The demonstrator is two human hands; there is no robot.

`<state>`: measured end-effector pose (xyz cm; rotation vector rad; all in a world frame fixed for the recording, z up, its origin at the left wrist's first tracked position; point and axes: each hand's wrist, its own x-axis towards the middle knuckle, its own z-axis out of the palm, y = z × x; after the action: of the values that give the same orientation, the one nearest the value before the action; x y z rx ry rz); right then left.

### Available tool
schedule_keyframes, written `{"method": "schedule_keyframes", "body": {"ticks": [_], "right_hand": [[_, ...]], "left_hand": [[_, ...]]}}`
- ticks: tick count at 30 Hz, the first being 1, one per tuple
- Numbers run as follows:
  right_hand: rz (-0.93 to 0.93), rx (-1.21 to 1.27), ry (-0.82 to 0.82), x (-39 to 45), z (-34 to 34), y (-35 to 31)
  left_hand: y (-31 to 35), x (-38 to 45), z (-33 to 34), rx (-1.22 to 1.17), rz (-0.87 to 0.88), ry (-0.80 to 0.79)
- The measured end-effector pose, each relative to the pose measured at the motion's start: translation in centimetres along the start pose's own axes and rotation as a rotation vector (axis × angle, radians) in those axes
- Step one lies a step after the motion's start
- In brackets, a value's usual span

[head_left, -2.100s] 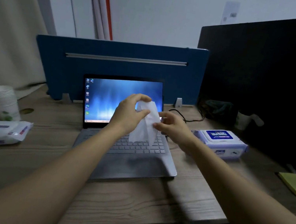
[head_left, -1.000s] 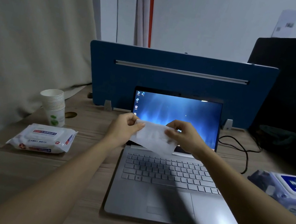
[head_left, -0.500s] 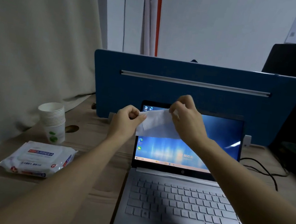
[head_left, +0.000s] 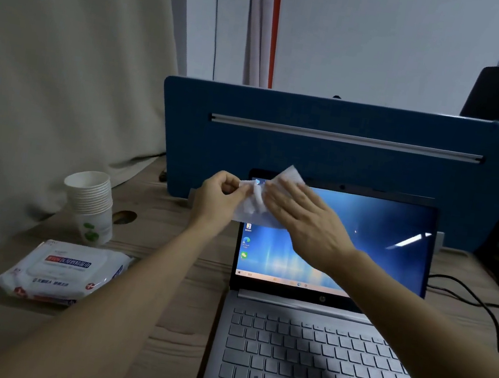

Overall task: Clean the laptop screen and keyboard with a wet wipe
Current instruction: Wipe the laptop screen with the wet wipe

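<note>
An open silver laptop stands before me, its lit blue screen (head_left: pixel 379 240) upright and its keyboard (head_left: pixel 319 361) below. A white wet wipe (head_left: pixel 255 206) lies against the screen's upper left corner. My right hand (head_left: pixel 302 219) presses it flat to the screen with straight fingers. My left hand (head_left: pixel 217 197) pinches the wipe's left edge just off the screen's left border. Most of the wipe is hidden under my right hand.
A white pack of wipes (head_left: pixel 64 271) lies on the wooden desk (head_left: pixel 175 242) at left, with a stack of paper cups (head_left: pixel 90 204) behind it. A blue divider panel (head_left: pixel 343 157) stands behind the laptop. A black cable (head_left: pixel 477 300) runs at right. A curtain (head_left: pixel 57 79) hangs on the left.
Both hands carried the wipe from above the keyboard up to the screen. My right hand went from pinching the wipe to lying flat on it against the upper left of the screen.
</note>
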<state>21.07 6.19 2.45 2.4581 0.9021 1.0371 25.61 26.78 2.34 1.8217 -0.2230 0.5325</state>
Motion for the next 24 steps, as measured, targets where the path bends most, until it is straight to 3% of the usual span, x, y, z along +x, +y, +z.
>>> {"method": "schedule_keyframes", "body": {"ticks": [3, 10, 24], "right_hand": [[-0.044, 0.08, -0.048, 0.5, -0.4, -0.5], [0.065, 0.172, -0.141, -0.3, -0.9, -0.9], [0.262, 0.062, -0.278, 1.1, -1.0, -2.9]], "left_hand": [[0.0, 0.1, -0.1, -0.015, -0.021, -0.019], [-0.1, 0.0, -0.6, 0.002, -0.048, -0.032], [-0.6, -0.8, -1.9, -0.1, -0.081, -0.126]]}}
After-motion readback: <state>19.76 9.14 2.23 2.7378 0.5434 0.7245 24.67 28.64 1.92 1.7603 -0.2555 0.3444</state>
